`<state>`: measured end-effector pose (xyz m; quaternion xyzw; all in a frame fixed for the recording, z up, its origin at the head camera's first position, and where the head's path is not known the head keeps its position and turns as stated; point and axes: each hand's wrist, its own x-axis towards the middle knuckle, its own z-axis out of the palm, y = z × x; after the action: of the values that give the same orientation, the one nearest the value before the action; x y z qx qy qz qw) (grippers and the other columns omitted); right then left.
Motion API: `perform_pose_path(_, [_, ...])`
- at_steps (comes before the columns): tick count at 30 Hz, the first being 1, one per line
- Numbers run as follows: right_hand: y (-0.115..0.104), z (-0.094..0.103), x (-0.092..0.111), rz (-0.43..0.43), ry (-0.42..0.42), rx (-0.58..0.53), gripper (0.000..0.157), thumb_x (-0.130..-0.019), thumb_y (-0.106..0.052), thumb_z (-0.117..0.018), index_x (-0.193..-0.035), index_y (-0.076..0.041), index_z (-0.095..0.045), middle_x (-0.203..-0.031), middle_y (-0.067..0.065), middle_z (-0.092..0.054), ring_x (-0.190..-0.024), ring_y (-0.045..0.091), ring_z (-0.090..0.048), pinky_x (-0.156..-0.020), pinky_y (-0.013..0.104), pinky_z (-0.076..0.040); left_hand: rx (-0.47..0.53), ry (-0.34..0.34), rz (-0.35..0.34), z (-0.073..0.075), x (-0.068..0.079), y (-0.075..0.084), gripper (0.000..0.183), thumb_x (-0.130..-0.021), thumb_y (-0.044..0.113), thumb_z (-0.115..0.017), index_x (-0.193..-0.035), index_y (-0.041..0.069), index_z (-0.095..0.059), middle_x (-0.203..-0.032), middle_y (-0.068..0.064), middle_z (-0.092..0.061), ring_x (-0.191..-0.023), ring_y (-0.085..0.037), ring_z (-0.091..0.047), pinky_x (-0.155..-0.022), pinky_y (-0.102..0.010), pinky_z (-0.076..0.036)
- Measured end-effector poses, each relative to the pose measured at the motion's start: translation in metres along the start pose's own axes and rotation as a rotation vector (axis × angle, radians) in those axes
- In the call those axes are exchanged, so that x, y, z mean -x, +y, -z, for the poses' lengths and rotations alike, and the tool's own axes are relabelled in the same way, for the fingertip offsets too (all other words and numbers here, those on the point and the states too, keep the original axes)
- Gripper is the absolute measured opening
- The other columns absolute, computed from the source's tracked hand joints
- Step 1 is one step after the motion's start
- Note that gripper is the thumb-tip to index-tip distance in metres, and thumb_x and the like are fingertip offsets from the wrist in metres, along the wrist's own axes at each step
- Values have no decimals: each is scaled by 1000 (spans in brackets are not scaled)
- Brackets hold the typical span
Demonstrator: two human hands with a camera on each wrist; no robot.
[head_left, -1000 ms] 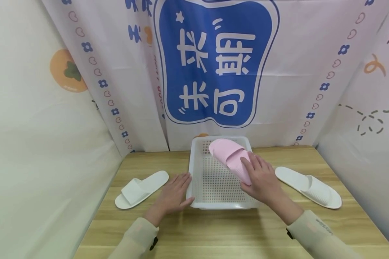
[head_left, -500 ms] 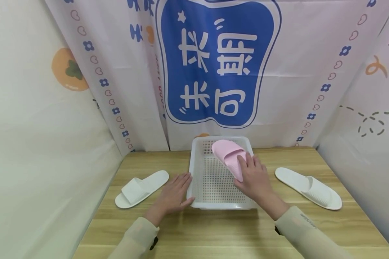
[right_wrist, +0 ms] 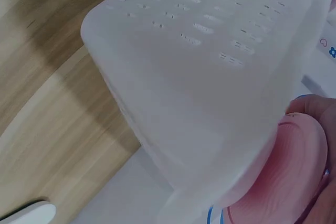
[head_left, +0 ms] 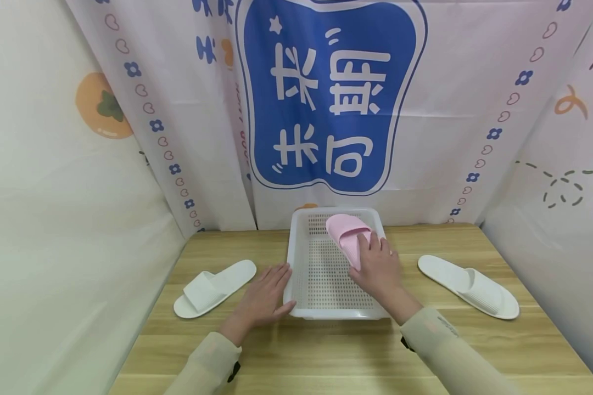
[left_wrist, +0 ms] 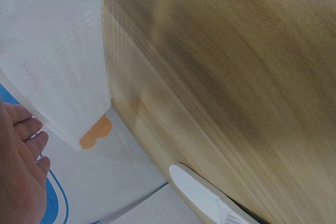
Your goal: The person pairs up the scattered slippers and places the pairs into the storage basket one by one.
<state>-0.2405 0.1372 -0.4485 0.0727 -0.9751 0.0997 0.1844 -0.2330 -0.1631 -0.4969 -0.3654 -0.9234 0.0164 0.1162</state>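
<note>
My right hand [head_left: 378, 271] grips a pink slipper [head_left: 345, 233] by its near end, above the right half of a white plastic basket [head_left: 291, 247]. The slipper's toe points toward the back, and the fingers cover part of its strap. In the right wrist view the pink slipper [right_wrist: 294, 166] shows beside the basket's outer wall [right_wrist: 173, 108]. My left hand [head_left: 266, 296] rests on the basket's left rim with its fingers straight. The left wrist view shows that hand [left_wrist: 23, 166] beside the basket's side.
A white slipper [head_left: 216, 288] lies on the wooden table [head_left: 326, 356] to the left of the basket. Another white slipper [head_left: 469, 285] lies to the right. A printed curtain [head_left: 425, 164] hangs right behind the basket, and pale cloth walls stand on both sides.
My right hand has moved left and slightly up in the head view, carrying the pink slipper further over the basket; the slipper looks steeper now. The left hand has stayed on the rim.
</note>
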Motion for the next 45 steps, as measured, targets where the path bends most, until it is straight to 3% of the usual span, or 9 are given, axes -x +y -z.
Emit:
perform_pose_path(11, [-6,-16,-10,-134,-35,-61,84,-72,-37,-77,-139,-1,-41,-136,33,-41,-116,51,-44,-82,68,-43,3,24,-14,-3,1,-2,75,-96,50,-44,-145,-6,-36,-151,-21,-35,-139,-33,-32,-114,-47,-24])
perform_pose_path(45, [-22,-41,-17,-262,-160,43,91,-77,-44,-74,-145,2,-34,-137,39,-37,-118,56,-41,-81,72,-42,31,43,-12,-5,-1,-1,75,-95,48,-47,-144,-7,-38,-150,-21,-37,-139,-33,-32,-115,-45,-22])
